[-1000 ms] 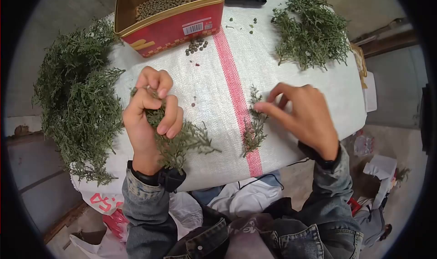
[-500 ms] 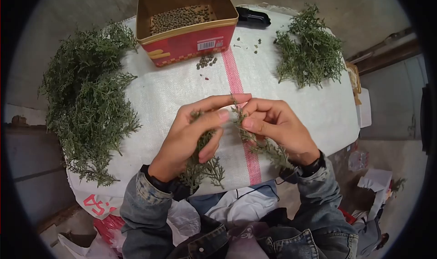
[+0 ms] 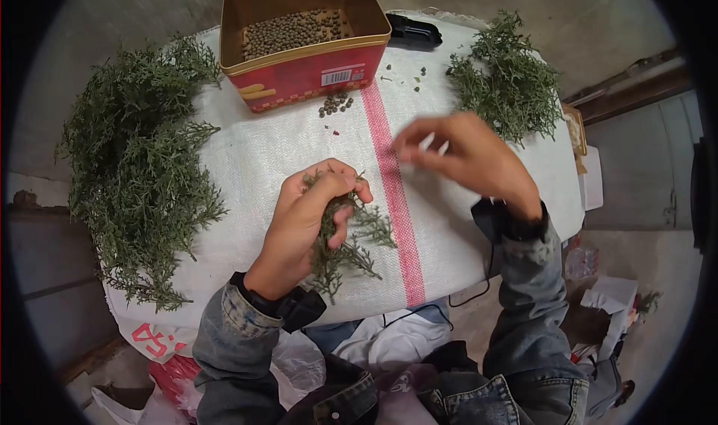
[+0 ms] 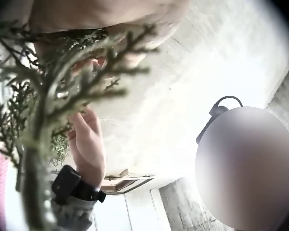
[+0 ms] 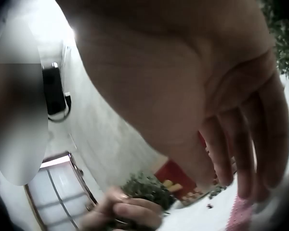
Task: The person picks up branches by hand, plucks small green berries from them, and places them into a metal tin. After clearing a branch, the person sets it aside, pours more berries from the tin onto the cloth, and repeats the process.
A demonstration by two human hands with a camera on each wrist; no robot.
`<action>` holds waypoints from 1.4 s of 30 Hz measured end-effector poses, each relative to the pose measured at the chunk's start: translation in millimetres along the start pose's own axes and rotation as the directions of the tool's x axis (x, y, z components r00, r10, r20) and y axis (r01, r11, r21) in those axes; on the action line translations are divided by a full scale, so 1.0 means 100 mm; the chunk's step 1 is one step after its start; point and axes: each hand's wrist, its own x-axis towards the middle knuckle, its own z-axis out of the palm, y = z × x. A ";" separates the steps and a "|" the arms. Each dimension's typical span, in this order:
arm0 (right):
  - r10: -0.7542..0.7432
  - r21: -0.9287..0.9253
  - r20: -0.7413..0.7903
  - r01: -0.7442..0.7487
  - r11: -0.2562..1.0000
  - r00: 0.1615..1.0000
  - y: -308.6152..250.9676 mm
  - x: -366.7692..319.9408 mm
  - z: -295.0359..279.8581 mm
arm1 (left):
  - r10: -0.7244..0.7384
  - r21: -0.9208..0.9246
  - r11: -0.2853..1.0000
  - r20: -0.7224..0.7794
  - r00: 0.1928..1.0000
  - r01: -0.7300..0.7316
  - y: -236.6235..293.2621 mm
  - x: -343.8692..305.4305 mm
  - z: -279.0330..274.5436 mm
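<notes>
My left hand (image 3: 288,223) grips a small bunch of green conifer sprigs (image 3: 340,257), the thumb pressed over their upper ends; the leafy parts hang below the fingers. In the left wrist view the sprigs (image 4: 43,96) fill the near left side. My right hand (image 3: 471,156) is raised to the right of the pink stripe, slightly blurred, its fingers loosely bent. The right wrist view shows the fingers (image 5: 238,154) of this hand relaxed, with nothing visible between them. Ahead of both hands, a few round seed balls (image 3: 336,105) lie before a red tin (image 3: 288,85).
The tin holds many brown seed balls (image 3: 288,35). A big heap of sprigs (image 3: 142,171) lies at left, a smaller one (image 3: 505,81) at back right. A black object (image 3: 411,32) stands beside the tin. White woven sacking (image 3: 239,156) covers the surface.
Half a second ago both hands met, the right pinching a sprig beside the left. The right hand has since drawn away, up and right, without a visible sprig; the left has closed round its bunch.
</notes>
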 end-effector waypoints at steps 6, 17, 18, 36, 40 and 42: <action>-0.328 -0.673 -0.341 0.015 0.740 0.881 0.12 0.54 0.12 | -0.010 0.127 0.992 -0.049 0.999 0.016 -0.04 0.03 0.01; -0.343 -0.768 -0.263 0.019 0.640 0.902 0.21 0.83 0.21 | -0.028 0.172 0.985 0.050 0.998 0.019 -0.10 0.08 -0.04; -0.328 -0.756 -0.285 -0.001 0.654 0.901 0.21 0.83 0.21 | -0.016 0.165 0.986 0.078 0.997 0.003 -0.13 0.09 -0.06; -0.349 -0.564 -0.413 0.064 0.823 0.841 -0.08 0.54 0.18 | 0.028 0.102 0.995 -0.153 0.988 -0.012 -0.03 -0.02 0.07; -0.037 0.177 -0.439 0.127 0.976 0.898 -0.21 0.20 0.27 | 0.168 0.117 0.982 -0.150 0.974 -0.151 -0.09 0.02 0.04; 0.148 0.611 -0.301 0.071 0.788 0.942 -0.19 0.11 0.36 | 0.201 0.142 0.973 -0.143 0.969 -0.181 -0.09 0.02 0.05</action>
